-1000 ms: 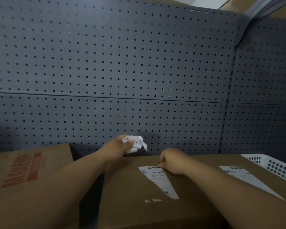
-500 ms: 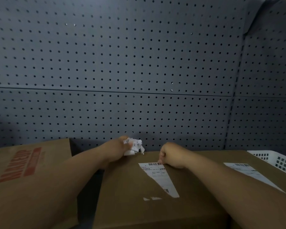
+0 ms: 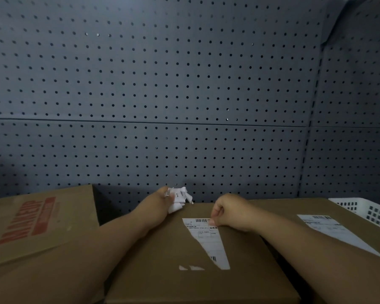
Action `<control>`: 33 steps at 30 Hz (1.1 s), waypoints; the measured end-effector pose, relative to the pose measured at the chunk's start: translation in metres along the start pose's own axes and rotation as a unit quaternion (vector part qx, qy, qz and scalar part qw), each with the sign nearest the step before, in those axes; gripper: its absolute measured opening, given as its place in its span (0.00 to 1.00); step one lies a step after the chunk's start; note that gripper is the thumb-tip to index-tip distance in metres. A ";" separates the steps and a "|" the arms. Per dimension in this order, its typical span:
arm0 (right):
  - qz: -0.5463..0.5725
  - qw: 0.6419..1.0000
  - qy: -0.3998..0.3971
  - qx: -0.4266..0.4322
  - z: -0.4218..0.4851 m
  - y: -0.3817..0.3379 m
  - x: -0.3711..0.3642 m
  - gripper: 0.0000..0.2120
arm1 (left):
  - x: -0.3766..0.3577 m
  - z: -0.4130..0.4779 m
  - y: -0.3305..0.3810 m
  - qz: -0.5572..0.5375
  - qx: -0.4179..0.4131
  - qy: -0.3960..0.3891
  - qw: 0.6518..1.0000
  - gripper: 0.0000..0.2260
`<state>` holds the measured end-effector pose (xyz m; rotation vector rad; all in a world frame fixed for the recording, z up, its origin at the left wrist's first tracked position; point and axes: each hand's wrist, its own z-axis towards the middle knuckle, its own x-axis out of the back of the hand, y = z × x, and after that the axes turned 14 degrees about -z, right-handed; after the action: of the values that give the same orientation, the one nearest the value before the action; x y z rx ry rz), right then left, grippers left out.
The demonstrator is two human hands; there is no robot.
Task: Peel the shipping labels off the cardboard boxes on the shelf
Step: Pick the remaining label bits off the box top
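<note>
Peeling now: right hand [image 3: 230, 212] pinches top edge of torn label [image 3: 208, 240] on middle box [image 3: 162, 249]
Left hand [image 3: 157, 205]: grips wad of peeled scraps [image 3: 179, 199] at box's far edge
Tip: pull low and slow, close to cardboard, so remnant lifts whole
Right box label [image 3: 333, 231]: intact, untouched

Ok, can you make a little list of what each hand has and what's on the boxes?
left hand: grips crumpled label scraps
right hand: pinches top edge of torn label
middle box: torn label partly stuck, two tiny bits beside it
right box: second label on top, partly behind the arm
left box: red print, no label visible
basket: white, far right
</note>
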<state>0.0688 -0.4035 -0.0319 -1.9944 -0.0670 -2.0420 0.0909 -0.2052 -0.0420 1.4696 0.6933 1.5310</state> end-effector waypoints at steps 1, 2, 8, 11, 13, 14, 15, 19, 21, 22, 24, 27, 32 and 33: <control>0.007 1.000 -0.001 -0.004 0.000 0.000 -0.001 0.08 | 0.000 0.001 -0.002 -0.007 -0.003 0.005 1.000 0.18; 0.015 1.000 -0.004 -0.008 0.000 0.001 -0.001 0.06 | -0.001 0.001 -0.003 -0.008 -0.010 0.011 1.000 0.18; 0.040 0.998 -0.031 -0.022 0.001 0.002 -0.001 0.07 | -0.003 0.003 -0.003 0.027 -0.015 0.030 0.999 0.18; 0.062 0.996 -0.055 -0.032 0.000 0.000 0.005 0.02 | -0.002 0.004 -0.003 0.033 -0.010 0.030 0.999 0.17; 0.075 0.992 -0.090 -0.038 0.000 -0.001 0.012 0.03 | -0.003 0.004 -0.003 0.035 -0.009 0.030 0.999 0.17; 0.093 0.989 -0.111 -0.043 0.001 -0.002 0.015 0.03 | -0.003 0.004 -0.003 0.036 -0.009 0.031 0.999 0.17; 0.110 0.985 -0.120 -0.049 0.001 -0.002 0.016 0.03 | -0.003 0.004 -0.003 0.035 -0.008 0.032 0.999 0.17; 0.118 0.990 -0.026 -0.074 0.005 0.002 0.010 0.02 | -0.004 0.002 -0.001 0.031 -0.006 0.036 0.999 0.18; 0.063 0.996 0.007 -0.067 0.003 0.002 0.006 0.04 | -0.004 0.000 0.000 0.033 -0.007 0.038 0.999 0.18; 0.021 0.998 0.015 -0.057 0.002 0.001 0.005 0.06 | -0.004 0.000 0.001 0.034 -0.006 0.039 0.999 0.18; -0.047 0.998 0.027 -0.037 -0.001 -0.004 0.003 0.07 | -0.004 -0.001 0.000 0.033 -0.004 0.039 0.999 0.18; -0.135 0.989 0.049 -0.022 -0.001 -0.011 -0.004 0.08 | -0.005 0.003 -0.002 0.035 -0.007 0.039 0.999 0.17; -0.282 0.956 0.080 0.013 -0.001 -0.024 -0.013 0.17 | -0.006 0.004 -0.004 0.042 -0.009 0.042 0.998 0.16; -0.285 0.954 0.084 0.025 -0.001 -0.024 -0.012 0.16 | -0.005 0.004 -0.005 0.044 -0.009 0.042 0.998 0.16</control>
<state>0.0619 -0.3785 -0.0402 -1.9108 -0.7277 -2.5063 0.0948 -0.2083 -0.0480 1.4451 0.6691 1.6700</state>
